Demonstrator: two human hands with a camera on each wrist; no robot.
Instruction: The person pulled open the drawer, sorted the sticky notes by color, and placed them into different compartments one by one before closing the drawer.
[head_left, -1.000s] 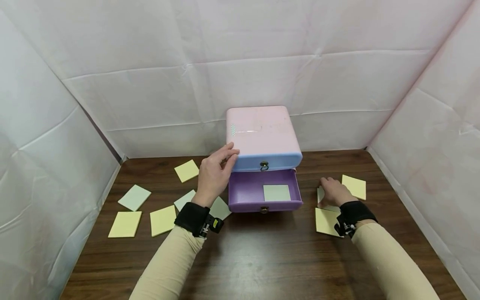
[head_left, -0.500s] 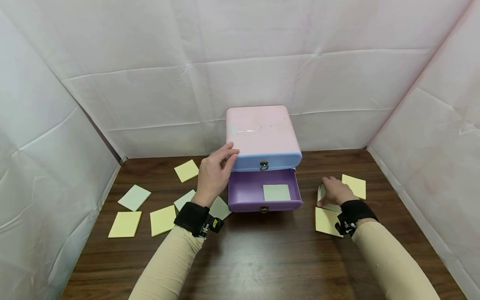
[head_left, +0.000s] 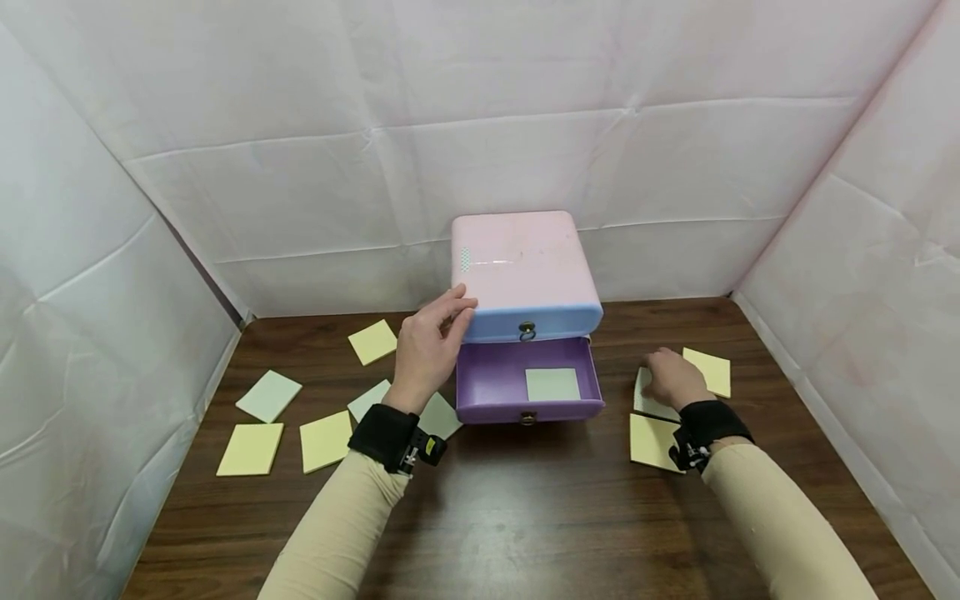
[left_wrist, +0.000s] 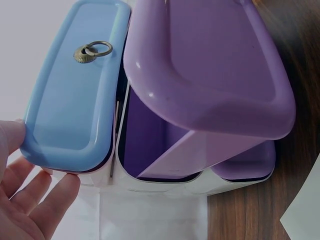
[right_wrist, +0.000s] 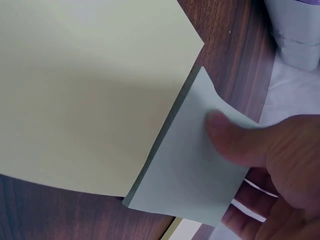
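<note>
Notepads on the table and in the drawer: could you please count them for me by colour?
Yellow notepads: 5
Pale green notepads: 5, one in the purple drawer, one in the right hand
Total: 10

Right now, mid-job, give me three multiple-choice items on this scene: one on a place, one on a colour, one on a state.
1. Where does the left hand rest?
A. On the left side of the drawer unit
B. Inside the purple drawer
C. Flat on the table

2. What colour is the shut upper drawer?
A. Green
B. Blue
C. Yellow

3. What is the state of the purple drawer?
A. Pushed fully in
B. Taken out, lying on the table
C. Pulled open, one pale note inside

Answers:
1. A: the fingers touch the unit's left side.
2. B: its front is blue, with a ring pull.
3. C: it juts forward and the head view shows the note in it.
</note>
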